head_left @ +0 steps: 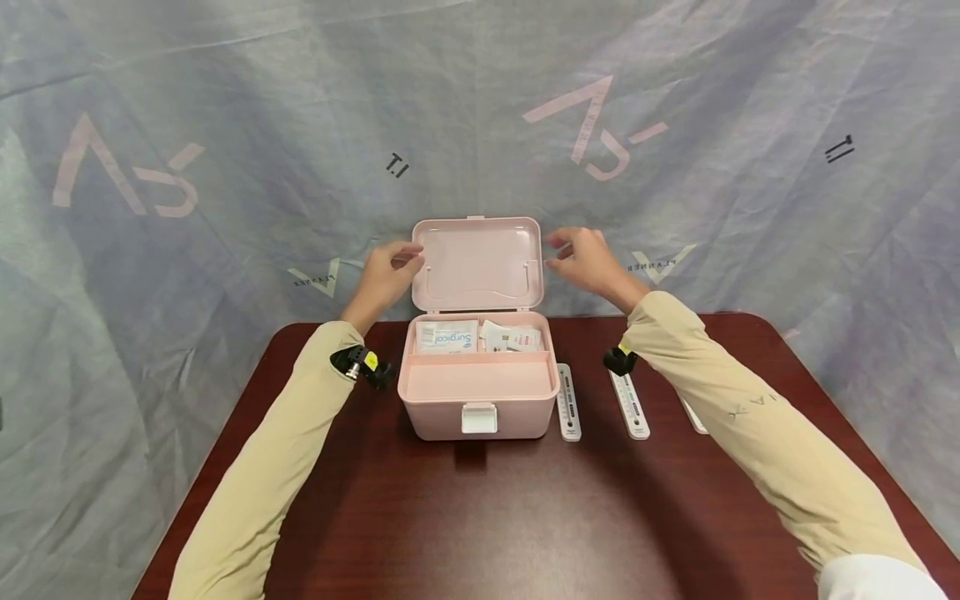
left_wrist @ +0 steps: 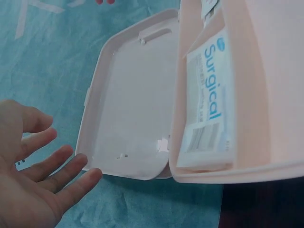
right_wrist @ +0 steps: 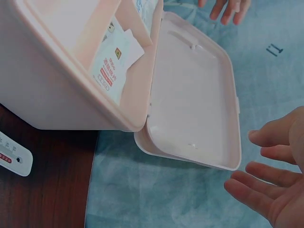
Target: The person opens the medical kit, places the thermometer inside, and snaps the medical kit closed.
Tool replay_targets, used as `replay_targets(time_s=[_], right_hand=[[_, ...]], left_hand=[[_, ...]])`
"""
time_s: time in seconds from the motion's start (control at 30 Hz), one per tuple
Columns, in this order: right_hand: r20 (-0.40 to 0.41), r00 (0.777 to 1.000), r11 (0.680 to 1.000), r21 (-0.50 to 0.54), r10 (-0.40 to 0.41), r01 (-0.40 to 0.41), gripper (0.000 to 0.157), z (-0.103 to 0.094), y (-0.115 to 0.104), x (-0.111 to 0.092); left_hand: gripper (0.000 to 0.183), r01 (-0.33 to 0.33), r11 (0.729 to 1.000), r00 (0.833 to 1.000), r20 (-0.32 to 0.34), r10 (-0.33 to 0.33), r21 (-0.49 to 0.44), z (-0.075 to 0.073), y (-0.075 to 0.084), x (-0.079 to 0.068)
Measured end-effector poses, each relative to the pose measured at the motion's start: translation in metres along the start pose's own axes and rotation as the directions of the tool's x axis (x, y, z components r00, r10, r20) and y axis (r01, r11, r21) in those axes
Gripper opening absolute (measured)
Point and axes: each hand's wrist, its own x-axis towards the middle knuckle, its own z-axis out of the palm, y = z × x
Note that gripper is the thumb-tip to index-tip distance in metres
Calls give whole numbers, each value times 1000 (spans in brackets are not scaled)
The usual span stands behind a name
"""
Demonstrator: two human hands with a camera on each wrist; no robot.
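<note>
A pink storage box [head_left: 435, 423] stands on the table with its lid [head_left: 480, 262] raised upright at the back. My left hand [head_left: 386, 275] is at the lid's left edge, fingers loosely bent and holding nothing. Beyond the lid's right edge hovers my right hand [head_left: 590, 261], its fingers spread and a small gap between them and the lid. In the box's upper tray, a packet printed "Surgical" [left_wrist: 209, 104] fills the back left compartment. Small white packets [right_wrist: 111, 66] lie in the back right one. The wide front compartment shows its bare pink bottom.
Right of the box lie white thermometers: one close beside it [head_left: 568, 404], another [head_left: 630, 407] farther right, and a third white strip [head_left: 693, 417] partly under my right forearm. A grey printed cloth [head_left: 480, 108] hangs behind the dark red table [head_left: 480, 525].
</note>
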Motion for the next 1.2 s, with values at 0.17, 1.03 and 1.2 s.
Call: replay_targets(time_s=[0.17,1.03,1.2], right_hand=[[15,1000,1000,17,-1,1,37,-1,-2,-7],[-9,997,996,43,-82,83,32,0,4,-52],[8,998,997,51,-60,60,32,-1,8,-59]], left_hand=[[30,-41,999,998,-38,40,-32,-2,-2,-10],[26,-137,990,988,-83,133,-41,-3,-8,-78],[29,-146,988,986,-89,142,-47,-3,-10,-92]])
